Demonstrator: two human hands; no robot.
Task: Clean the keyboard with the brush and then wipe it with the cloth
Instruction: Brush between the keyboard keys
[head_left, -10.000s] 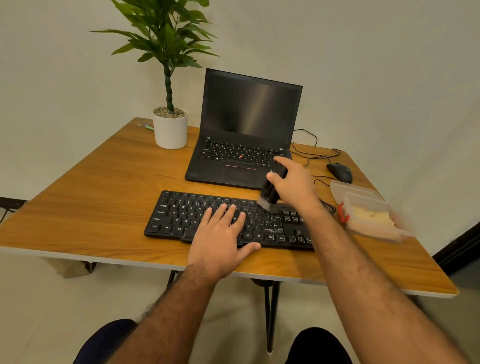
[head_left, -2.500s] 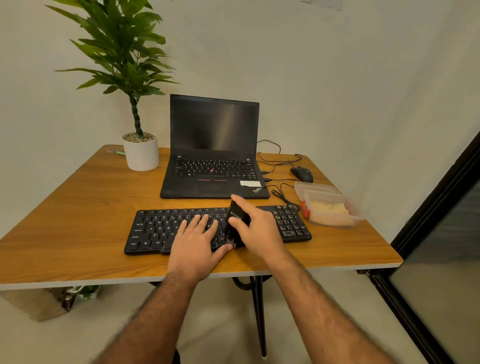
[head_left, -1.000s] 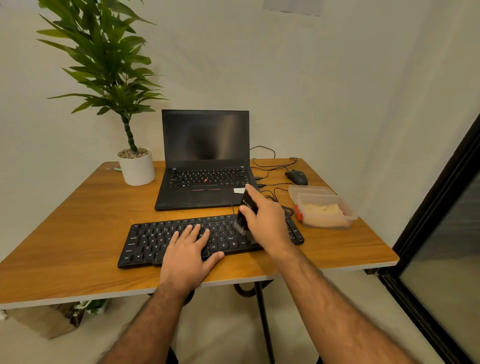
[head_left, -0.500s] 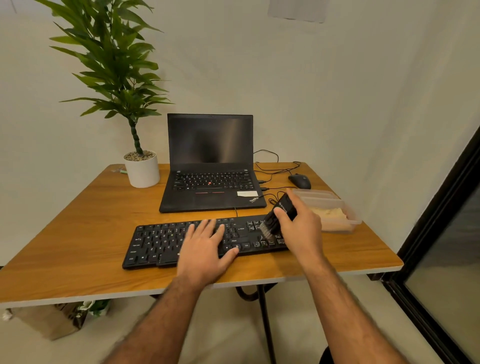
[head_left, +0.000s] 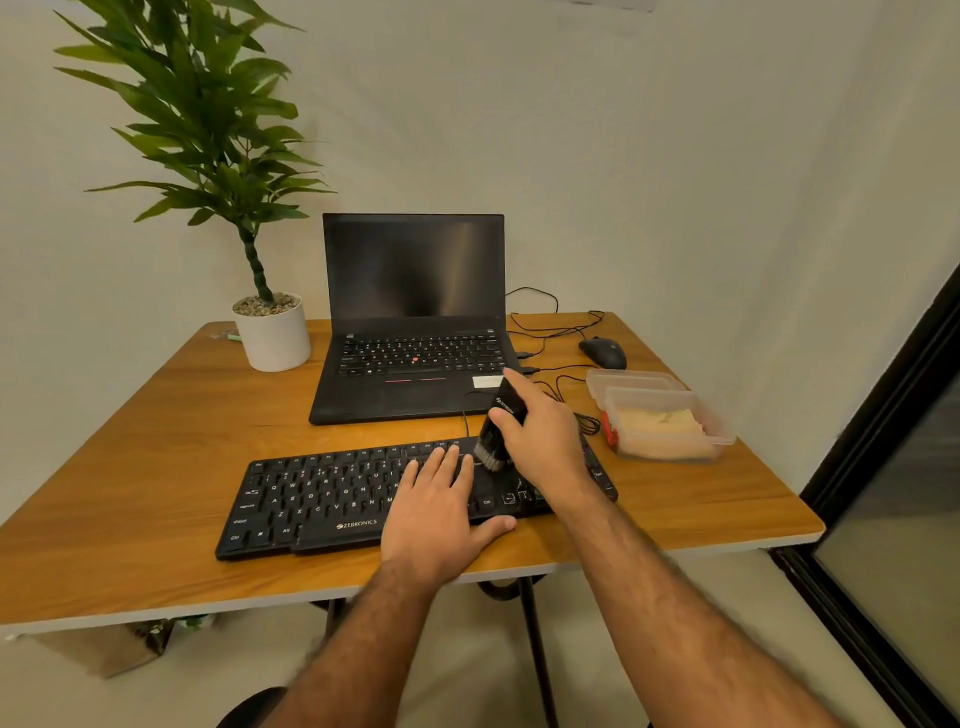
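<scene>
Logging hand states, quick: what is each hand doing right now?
Left hand: open, flat on the black rectangular plastic keyboard.
Right hand: closed, holding the small black brush.

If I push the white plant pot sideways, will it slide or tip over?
The white plant pot would probably tip sooner than slide: the plant rises tall above it and leans left. The pebbles on top suggest some weight low down, which may steady it. The wooden table looks smooth, so a low push might slide it.
</scene>
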